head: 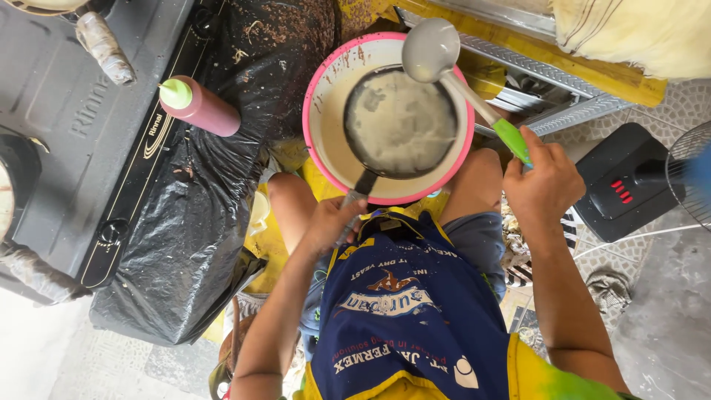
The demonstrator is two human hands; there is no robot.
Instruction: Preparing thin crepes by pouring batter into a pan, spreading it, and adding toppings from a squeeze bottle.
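The left hand is gripping the pan handle over the pink bowl; the right hand, fingers closed, is holding the ladle above it. Coating seems underway; next needs a steady pour.

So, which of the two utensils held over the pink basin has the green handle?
The ladle, held by the right hand. Its handle end is bright green, while the round strainer in the left hand has a dark handle.
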